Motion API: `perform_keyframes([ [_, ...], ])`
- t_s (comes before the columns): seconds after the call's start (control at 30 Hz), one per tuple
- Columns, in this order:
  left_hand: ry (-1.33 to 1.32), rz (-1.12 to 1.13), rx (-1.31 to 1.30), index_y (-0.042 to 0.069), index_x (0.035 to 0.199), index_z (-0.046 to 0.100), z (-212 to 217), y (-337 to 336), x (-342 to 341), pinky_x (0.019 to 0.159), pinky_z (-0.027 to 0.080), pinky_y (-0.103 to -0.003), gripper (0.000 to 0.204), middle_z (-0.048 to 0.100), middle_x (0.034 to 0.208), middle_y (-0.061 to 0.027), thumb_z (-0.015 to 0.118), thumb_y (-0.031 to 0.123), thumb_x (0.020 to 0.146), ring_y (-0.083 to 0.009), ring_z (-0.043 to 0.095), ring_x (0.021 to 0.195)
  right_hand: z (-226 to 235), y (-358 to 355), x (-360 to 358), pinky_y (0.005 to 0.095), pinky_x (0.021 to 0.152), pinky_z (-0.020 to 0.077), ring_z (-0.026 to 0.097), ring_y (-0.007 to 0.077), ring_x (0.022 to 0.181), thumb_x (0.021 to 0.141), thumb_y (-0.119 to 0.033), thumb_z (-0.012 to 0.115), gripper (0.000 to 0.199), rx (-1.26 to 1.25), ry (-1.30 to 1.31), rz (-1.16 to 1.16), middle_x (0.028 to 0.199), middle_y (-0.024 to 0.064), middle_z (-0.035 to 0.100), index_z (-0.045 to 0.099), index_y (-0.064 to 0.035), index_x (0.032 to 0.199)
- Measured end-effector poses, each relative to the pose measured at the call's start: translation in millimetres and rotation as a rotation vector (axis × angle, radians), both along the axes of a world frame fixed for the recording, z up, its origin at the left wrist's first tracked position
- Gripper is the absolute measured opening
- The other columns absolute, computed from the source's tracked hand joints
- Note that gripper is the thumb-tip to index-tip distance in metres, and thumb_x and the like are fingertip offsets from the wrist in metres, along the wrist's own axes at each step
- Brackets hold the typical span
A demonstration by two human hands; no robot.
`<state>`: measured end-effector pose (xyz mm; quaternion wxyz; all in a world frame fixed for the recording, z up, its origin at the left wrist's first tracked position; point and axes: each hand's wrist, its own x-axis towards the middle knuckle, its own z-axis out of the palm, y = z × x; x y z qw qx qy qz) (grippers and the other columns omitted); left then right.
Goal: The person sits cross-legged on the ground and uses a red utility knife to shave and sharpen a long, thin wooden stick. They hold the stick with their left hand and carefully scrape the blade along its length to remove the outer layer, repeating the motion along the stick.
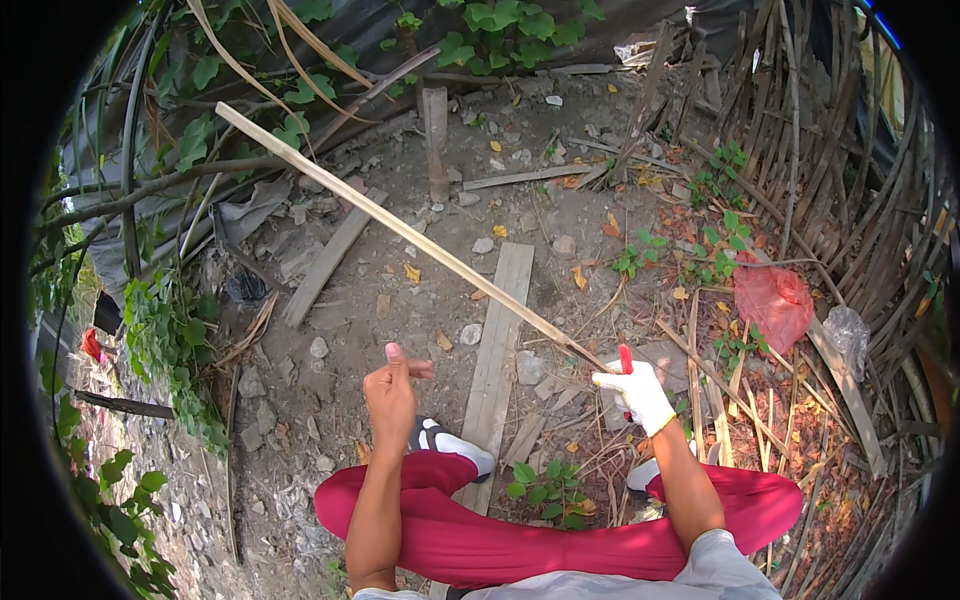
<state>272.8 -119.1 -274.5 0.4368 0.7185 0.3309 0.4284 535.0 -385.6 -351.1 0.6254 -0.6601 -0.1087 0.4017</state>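
My right hand (pixel 640 393), in a white glove, is closed around a red-handled tool (pixel 626 358); red shows at both ends of the fist. A long, pale strip of split wood or bamboo (pixel 400 228) slants from the upper left down to this hand. Its near end turns dark beside the gloved fingers, and I cannot tell whether that is a blade or the strip itself. My bare left hand (pixel 391 398) is held up below the strip, apart from it. Its thumb is raised, some fingers point right, and nothing shows in it.
A grey plank (pixel 500 340) lies on the stony dirt between my feet, and another board (pixel 333 262) to its left. A short post (pixel 435 145) stands ahead. On the right are a red plastic bag (pixel 773 303), dry sticks and a woven branch fence (pixel 850 220). Vines hang left.
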Motion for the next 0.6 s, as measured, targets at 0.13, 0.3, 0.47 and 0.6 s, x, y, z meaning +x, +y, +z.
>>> perform_keyframes([
  [0.13,0.007,-0.036,0.015,-0.006,0.121,0.068,8,-4,6,0.063,0.053,-0.025,0.039,0.072,0.096,-0.0166,0.046,0.024,0.109,-0.0161,0.069,0.082,5,5,-3,0.0258,0.040,0.0230,0.035,0.0039,0.041,0.085,-0.008,0.081,0.023,0.124,0.128,-0.032,0.062,-0.0060,0.050,0.069,0.0010,0.102],
  [0.3,-0.120,0.057,0.059,-0.003,0.135,0.062,11,-13,5,0.070,0.065,-0.030,0.049,0.065,0.127,-0.0195,0.038,-0.005,0.092,-0.0205,0.064,0.113,25,12,-18,0.0260,0.041,0.0242,0.036,0.0049,0.041,0.088,-0.010,0.079,0.017,0.178,0.190,-0.046,0.062,-0.0063,0.048,0.067,-0.0030,0.097],
  [0.47,-0.134,0.096,0.105,-0.001,0.136,0.063,27,-25,8,0.075,0.068,-0.033,0.056,0.065,0.131,-0.0165,0.038,-0.008,0.087,-0.0238,0.062,0.117,29,8,-21,0.0265,0.041,0.0263,0.039,0.0063,0.042,0.089,-0.012,0.078,0.016,0.235,0.262,-0.010,0.062,-0.0051,0.049,0.063,-0.0077,0.086],
  [0.6,-0.169,-0.011,0.056,-0.002,0.132,0.066,20,-26,10,0.073,0.066,-0.032,0.048,0.066,0.133,-0.0149,0.044,-0.007,0.090,-0.0223,0.064,0.114,36,13,-29,0.0266,0.040,0.0252,0.038,0.0062,0.042,0.091,-0.012,0.076,0.016,0.240,0.268,-0.049,0.062,-0.0048,0.049,0.061,-0.0078,0.087],
])
